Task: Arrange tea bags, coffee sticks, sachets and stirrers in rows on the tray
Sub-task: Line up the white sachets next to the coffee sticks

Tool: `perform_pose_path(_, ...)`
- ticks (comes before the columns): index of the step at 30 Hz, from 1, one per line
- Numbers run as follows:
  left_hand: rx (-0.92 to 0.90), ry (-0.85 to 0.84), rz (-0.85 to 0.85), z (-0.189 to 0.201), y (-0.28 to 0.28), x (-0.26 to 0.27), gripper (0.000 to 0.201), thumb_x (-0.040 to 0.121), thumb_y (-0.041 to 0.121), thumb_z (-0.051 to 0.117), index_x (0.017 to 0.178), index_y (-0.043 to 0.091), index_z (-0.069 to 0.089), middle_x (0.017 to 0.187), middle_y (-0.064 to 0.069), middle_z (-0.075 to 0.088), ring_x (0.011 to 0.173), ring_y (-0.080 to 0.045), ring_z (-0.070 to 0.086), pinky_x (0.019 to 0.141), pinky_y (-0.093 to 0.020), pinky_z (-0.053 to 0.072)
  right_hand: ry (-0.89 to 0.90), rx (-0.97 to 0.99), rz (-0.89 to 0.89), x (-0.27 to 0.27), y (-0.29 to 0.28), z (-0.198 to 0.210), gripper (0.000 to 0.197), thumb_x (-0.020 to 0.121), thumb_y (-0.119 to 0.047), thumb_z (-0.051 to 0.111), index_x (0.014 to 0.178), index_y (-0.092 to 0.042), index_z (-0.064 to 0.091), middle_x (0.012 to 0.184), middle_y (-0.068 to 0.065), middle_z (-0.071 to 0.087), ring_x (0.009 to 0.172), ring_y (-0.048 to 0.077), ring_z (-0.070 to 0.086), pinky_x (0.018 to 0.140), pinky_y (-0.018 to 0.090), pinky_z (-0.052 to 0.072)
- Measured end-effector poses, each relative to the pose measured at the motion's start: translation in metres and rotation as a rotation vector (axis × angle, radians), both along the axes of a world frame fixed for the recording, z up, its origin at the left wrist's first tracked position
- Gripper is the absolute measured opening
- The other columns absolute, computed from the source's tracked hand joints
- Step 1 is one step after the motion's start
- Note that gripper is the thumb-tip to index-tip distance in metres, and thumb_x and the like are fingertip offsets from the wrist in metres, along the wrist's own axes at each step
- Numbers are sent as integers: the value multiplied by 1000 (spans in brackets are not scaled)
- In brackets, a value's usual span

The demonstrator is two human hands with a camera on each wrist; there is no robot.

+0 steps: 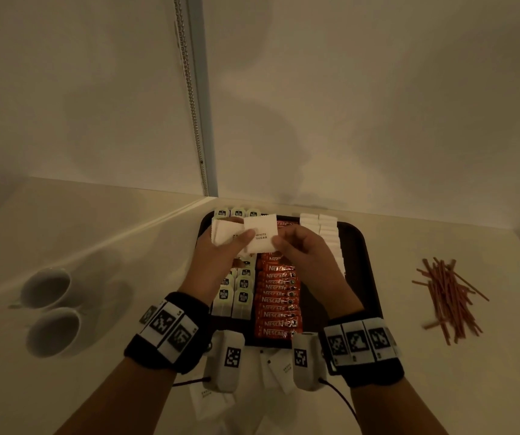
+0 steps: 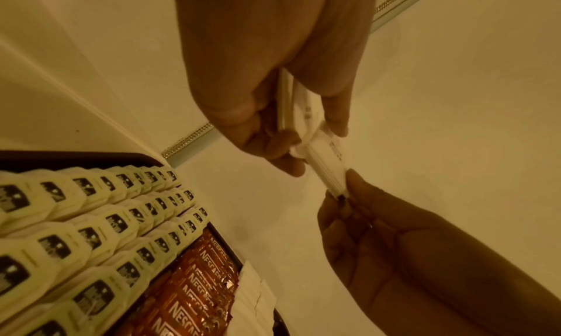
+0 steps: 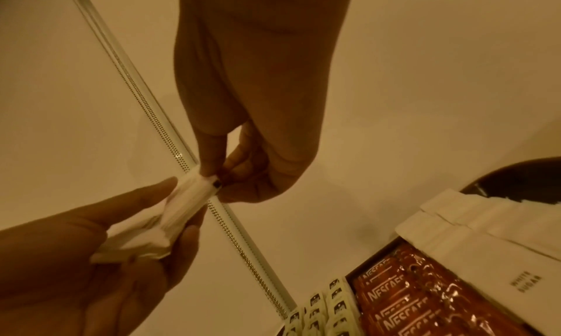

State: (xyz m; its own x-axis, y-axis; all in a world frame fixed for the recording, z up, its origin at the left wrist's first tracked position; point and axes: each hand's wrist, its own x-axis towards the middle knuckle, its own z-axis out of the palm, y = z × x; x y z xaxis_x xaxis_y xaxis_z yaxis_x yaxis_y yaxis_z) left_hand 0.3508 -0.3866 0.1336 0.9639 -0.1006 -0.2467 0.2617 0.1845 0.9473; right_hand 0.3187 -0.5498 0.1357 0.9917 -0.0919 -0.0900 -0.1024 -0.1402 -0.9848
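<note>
Over the dark tray (image 1: 359, 246) both hands hold white sugar sachets. My left hand (image 1: 221, 249) grips a small stack of sachets (image 1: 227, 233), also seen edge-on as the stack (image 2: 287, 103). My right hand (image 1: 296, 249) pinches the lower right corner of the front sachet (image 1: 260, 233), marked WHITE SUGAR, which the left thumb also holds. On the tray lie rows of pale tea bags (image 1: 236, 296), a row of red Nescafe sticks (image 1: 276, 306) and a row of white sachets (image 1: 328, 237).
A loose heap of reddish stirrers (image 1: 450, 296) lies on the counter right of the tray. Two white cups (image 1: 51, 309) stand at the left. More white sachets (image 1: 277, 372) lie on the counter near my wrists. Walls meet in a corner behind the tray.
</note>
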Motion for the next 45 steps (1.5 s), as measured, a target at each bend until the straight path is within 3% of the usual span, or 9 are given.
perform_pose_path(4, -72, -19, -18, -1, -1, -5, 30, 80, -3, 69, 101, 18, 61, 103, -5, 69, 93, -23, 67, 56, -22, 51, -60, -24, -94, -3, 1, -6, 4, 89, -16, 60, 87, -19, 61, 95, 7, 68, 86, 24, 67, 75, 40, 58)
perform_pose_path(9, -18, -55, -10, -2, -5, -5, 30, 81, 0, 69, 105, 15, 62, 104, -7, 68, 88, -22, 67, 56, -22, 51, -84, 37, -121, -10, 1, -9, 11, 88, -10, 62, 85, -21, 61, 85, -4, 67, 81, 13, 66, 74, 28, 56)
perform_pose_path(13, -178, 106, -22, 1, -10, -7, 18, 94, 2, 50, 100, 15, 62, 88, -3, 73, 77, -16, 69, 55, -20, 52, -62, 156, -185, -12, -13, -14, 8, 89, -7, 58, 87, -13, 62, 91, -3, 70, 87, 14, 67, 76, 29, 57)
perform_pose_path(16, -322, 199, -21, 1, -7, -9, 25, 97, 5, 37, 100, 9, 62, 83, -11, 72, 73, -23, 69, 53, -21, 54, -33, 190, -320, -16, -42, -29, 9, 89, -4, 56, 83, -11, 56, 96, -8, 66, 89, 11, 66, 68, 20, 53)
perform_pose_path(20, -398, 266, -3, -1, -3, -11, 25, 98, 11, 36, 105, 5, 59, 79, -13, 74, 69, -22, 71, 53, -21, 55, 169, -98, -484, -22, -81, -75, 13, 91, -10, 56, 104, -7, 58, 105, 8, 64, 90, 18, 63, 75, 28, 54)
perform_pose_path(23, -443, 301, -5, -3, -2, -13, 25, 97, 17, 38, 108, 3, 56, 80, -15, 73, 69, -26, 70, 52, -21, 55, 341, -329, -463, -26, -95, -105, 18, 91, -14, 57, 109, -8, 59, 110, 10, 63, 97, 21, 60, 83, 34, 53)
perform_pose_path(29, -471, 362, -34, -6, -2, -15, 33, 99, 24, 36, 111, 0, 54, 83, -23, 71, 70, -32, 71, 53, -25, 58, 477, -380, -390, -22, -88, -125, 26, 92, -14, 57, 116, -6, 59, 121, 11, 59, 112, 24, 55, 95, 35, 47)
perform_pose_path(37, -509, 380, -25, -6, 4, -11, 37, 97, 20, 35, 124, -2, 47, 86, -25, 71, 74, -35, 71, 52, -26, 57, 452, -468, -439, -10, -87, -132, 19, 88, -12, 63, 105, -4, 63, 111, 12, 64, 101, 21, 58, 81, 22, 41)
perform_pose_path(45, -336, 332, 17, -5, 0, -9, 13, 98, 7, 43, 102, 7, 55, 103, -18, 63, 90, -32, 63, 59, -29, 60, 275, -451, -470, -6, -74, -113, 18, 87, -20, 65, 99, -7, 60, 96, 5, 63, 86, 15, 59, 68, 17, 44)
